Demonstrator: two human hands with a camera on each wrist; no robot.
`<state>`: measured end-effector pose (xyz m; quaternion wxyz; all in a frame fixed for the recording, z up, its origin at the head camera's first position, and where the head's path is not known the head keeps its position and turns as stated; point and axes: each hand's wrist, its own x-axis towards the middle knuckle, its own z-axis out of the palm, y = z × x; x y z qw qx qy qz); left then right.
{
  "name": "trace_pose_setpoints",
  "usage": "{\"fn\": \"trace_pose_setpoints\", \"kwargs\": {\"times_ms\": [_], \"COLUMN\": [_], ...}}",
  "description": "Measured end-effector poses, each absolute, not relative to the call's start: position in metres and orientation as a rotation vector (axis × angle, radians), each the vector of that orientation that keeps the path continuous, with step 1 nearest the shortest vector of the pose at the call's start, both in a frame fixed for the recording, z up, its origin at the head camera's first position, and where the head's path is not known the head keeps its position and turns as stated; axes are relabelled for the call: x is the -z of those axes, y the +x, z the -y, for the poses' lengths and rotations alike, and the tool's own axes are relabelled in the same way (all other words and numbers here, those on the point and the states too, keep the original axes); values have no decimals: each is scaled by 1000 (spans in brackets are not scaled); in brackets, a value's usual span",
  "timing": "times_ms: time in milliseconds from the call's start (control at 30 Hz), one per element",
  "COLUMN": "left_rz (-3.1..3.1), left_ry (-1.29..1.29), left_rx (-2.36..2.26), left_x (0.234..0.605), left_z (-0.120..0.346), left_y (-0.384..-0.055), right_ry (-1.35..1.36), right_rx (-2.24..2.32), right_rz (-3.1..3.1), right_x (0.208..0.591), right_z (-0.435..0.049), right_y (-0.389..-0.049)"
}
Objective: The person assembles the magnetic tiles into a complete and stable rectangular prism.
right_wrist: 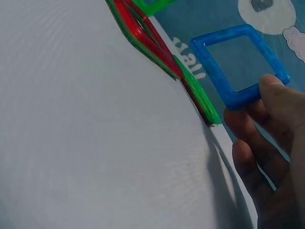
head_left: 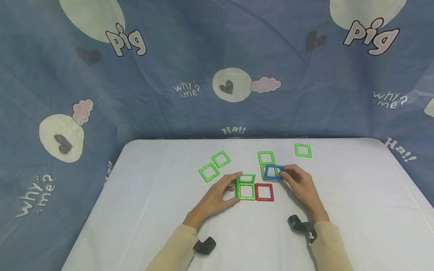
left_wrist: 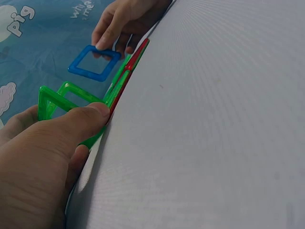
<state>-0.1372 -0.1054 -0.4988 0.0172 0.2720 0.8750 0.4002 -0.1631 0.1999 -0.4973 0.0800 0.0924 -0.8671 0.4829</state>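
My right hand (head_left: 301, 184) pinches a blue square magnetic tile (right_wrist: 214, 74) by one corner edge between thumb and fingers. In the head view this open-framed tile overlaps a green tile lying behind it. On the left, my left hand (head_left: 217, 194) spans a group of green square tiles (head_left: 246, 199), thumb at the near corner and fingers at the far one. Tilted green frames (left_wrist: 52, 98) rise beside the thumb in the left wrist view. A red square tile (head_left: 265, 200) lies flat against the right side of the green group.
Two loose green tiles (head_left: 202, 176) lie beyond my left hand. Another green tile (head_left: 266, 152) adjoins the one beneath the blue tile, and a single green tile (head_left: 303, 145) lies near the far edge. A patterned blue cloth (head_left: 190, 116) hangs behind the white table (head_left: 152, 233).
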Motion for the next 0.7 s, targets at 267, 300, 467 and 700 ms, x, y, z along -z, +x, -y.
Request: {"fn": "trace_pose_setpoints", "kwargs": {"times_ms": [267, 300, 467, 700], "left_rz": [-2729, -2732, -2735, -2735], "left_ry": [823, 827, 834, 821], "left_rx": [-1223, -1221, -1221, -1217], "left_x": [498, 498, 498, 499], "left_z": [105, 105, 105, 105], "left_y": [-136, -136, -136, -137], "right_ry": [275, 284, 328, 341], "right_rx": [-1427, -1433, -1452, -1441], "right_rz": [2636, 2632, 2620, 2626], "right_x": [498, 498, 499, 480], "right_z": [-197, -196, -193, -183], "right_y": [-162, -162, -163, -153]}}
